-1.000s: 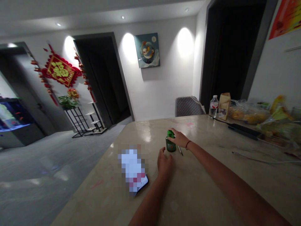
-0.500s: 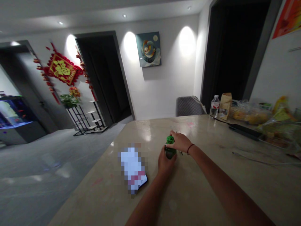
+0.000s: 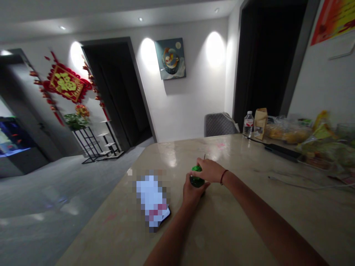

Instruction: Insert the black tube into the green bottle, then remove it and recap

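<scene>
A small dark-green rounded container with a bright green ridged top [image 3: 197, 181] is between my hands over the table. My left hand [image 3: 191, 193] is closed around its lower body from the near side. From the right, my right hand [image 3: 211, 170], with a dark red cord at the wrist, has its fingers bent over the green top and hides part of it. A thin dark stick-like piece [image 3: 204, 156] shows just behind the right hand's knuckles; what it belongs to is hidden. Left of my hands lies a phone [image 3: 165, 214], its screen blurred out.
The beige stone table [image 3: 222, 229] ends on the left above a grey floor. On its right are a water bottle [image 3: 248, 125], a paper bag [image 3: 260, 123], a black power strip [image 3: 281, 152], a white cable [image 3: 299, 184] and plastic bags of food [image 3: 288, 131]. A grey chair [image 3: 219, 125] stands behind.
The whole view has shifted a little, so the surroundings appear further left. My right hand's fingers cover more of the green top now, and the container's tilt looks changed. Both hands keep their hold.
</scene>
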`<state>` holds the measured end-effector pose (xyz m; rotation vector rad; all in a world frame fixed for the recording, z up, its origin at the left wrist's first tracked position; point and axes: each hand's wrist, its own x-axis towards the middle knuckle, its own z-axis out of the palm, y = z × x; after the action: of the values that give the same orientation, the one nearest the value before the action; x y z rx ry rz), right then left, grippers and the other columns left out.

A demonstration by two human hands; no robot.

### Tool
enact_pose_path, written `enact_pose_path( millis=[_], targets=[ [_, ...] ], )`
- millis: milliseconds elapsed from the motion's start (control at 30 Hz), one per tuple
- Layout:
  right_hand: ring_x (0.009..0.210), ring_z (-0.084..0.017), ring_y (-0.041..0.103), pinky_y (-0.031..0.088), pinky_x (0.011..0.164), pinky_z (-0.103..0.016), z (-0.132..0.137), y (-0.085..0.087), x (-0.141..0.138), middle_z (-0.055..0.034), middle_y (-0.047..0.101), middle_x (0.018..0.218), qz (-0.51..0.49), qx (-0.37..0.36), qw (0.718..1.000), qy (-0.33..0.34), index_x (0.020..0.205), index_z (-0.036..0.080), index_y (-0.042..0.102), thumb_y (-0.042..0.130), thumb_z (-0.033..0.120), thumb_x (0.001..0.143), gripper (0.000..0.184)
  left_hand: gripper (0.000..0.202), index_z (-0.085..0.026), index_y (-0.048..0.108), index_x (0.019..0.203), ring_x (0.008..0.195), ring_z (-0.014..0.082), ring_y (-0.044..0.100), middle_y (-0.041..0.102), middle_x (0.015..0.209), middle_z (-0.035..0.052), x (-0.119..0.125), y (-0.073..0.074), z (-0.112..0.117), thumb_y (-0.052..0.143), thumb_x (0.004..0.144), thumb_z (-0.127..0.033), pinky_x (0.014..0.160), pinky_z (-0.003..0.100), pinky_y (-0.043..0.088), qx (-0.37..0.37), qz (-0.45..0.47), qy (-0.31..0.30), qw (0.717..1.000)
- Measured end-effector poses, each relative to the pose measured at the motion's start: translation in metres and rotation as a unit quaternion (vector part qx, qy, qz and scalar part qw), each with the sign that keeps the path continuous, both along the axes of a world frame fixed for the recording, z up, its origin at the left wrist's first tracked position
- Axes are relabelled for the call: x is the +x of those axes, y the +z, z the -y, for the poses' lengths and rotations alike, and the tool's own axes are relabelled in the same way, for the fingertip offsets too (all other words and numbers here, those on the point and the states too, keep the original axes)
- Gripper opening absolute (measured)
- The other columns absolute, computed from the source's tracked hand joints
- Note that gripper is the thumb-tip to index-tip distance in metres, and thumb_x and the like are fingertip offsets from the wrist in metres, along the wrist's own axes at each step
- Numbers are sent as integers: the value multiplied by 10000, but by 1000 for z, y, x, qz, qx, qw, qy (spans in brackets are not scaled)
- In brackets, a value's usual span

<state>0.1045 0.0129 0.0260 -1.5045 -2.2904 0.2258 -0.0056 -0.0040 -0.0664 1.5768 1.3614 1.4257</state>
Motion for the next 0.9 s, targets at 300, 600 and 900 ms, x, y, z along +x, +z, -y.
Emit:
enact_pose_path(
  millis=[300,600,900],
  targets=[
    [601,-127,526,354,527,-222,-12,4,22,-46,602,683,-113,-22,990,86,735,147,545,555,538,665,397,520,-191,481,919,715,150,560,602,804,17,-1,9,5,681,524,-464,632,238,419,34,-67,73,995],
    [486,-102,508,338,468,-205,-12,7,33,-10,561,553,-119,-98,985,80,793,133,544,530,513,700,391,491,-246,525,993,765,161,574,628,848,-1,0,9,10,644,569,-466,676,244,403,55,-129,82,987],
    [511,-111,513,332,486,-208,-16,4,39,9,554,538,-68,-79,988,115,839,150,558,552,478,696,358,483,-232,515,988,774,166,568,621,861,11,1,7,10,616,597,-497,675,251,398,39,-164,57,984]
  ],
)
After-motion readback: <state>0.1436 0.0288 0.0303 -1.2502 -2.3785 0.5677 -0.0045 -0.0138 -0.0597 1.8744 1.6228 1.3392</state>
